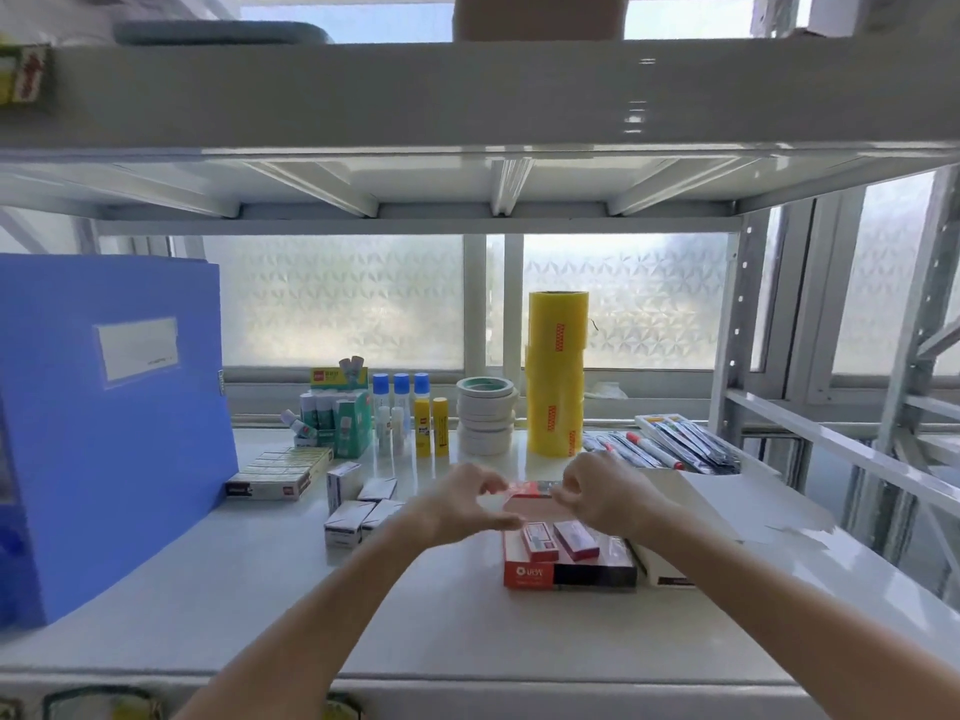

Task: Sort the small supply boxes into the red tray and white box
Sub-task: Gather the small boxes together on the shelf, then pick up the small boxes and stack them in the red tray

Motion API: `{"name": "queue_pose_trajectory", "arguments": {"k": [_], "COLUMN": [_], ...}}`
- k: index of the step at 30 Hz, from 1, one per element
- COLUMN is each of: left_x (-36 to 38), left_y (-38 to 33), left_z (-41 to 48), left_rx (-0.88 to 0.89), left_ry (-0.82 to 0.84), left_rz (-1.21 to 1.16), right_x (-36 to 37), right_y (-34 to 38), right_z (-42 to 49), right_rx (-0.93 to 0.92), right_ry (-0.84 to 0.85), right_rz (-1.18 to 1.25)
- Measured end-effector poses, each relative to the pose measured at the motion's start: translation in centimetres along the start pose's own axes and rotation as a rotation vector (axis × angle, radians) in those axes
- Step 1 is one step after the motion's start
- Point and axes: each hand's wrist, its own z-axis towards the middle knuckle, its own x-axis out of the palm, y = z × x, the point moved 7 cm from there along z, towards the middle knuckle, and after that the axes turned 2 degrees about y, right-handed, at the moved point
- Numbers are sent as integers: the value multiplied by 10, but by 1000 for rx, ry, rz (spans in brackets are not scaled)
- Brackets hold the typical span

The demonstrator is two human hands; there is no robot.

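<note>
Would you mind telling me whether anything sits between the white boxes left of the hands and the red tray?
Only the left hand hangs between the small white boxes and the red tray; the shelf there looks bare.

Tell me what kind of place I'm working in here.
Probably an office-supply storeroom or stock shelf: a white metal shelving unit by frosted windows, holding glue sticks, stacked tape rolls, a blue file box and packs of markers.

White shelf [208, 589], blue folder [104, 433] at left, small boxes [358, 506] centre, red tray [566, 558], white box [701, 511] right, tape rolls [556, 376] behind
</note>
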Motion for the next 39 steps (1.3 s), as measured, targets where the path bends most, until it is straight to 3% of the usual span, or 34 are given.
{"name": "queue_pose_trajectory", "arguments": {"k": [3, 5, 7, 10, 17, 22, 26, 29, 35, 39], "left_x": [-50, -73, -79, -61, -47, -59, -64, -50, -43, -43], "left_y": [46, 81, 108, 131, 133, 133, 129, 136, 140, 125], "left_z": [-26, -43, -56, -63, -61, -62, -56, -49, -42, -53], "left_rx": [-118, -237, -337, -399, -293, -333, -438, -494, -428, -340], "left_ry": [-142, -166, -99, 39, -141, 42, 80, 91, -89, 51], "left_rz": [83, 131, 151, 204, 279, 128, -84, -37, 223, 214], "right_x": [-1, 18, 42, 73, 101, 96, 92, 91, 81, 87], "right_y": [26, 57, 88, 126, 154, 145, 134, 132, 127, 124], "right_z": [2, 6, 12, 22, 39, 47, 45, 45, 46, 44], "right_rx": [-134, -247, -321, -366, -350, -282, -147, -111, -220, -319], "right_ry": [-53, 46, 155, 180, 69, 251, 436, 396, 110, 149], "right_rz": [85, 212, 267, 256, 274, 431, 442, 320, 220, 123]}}
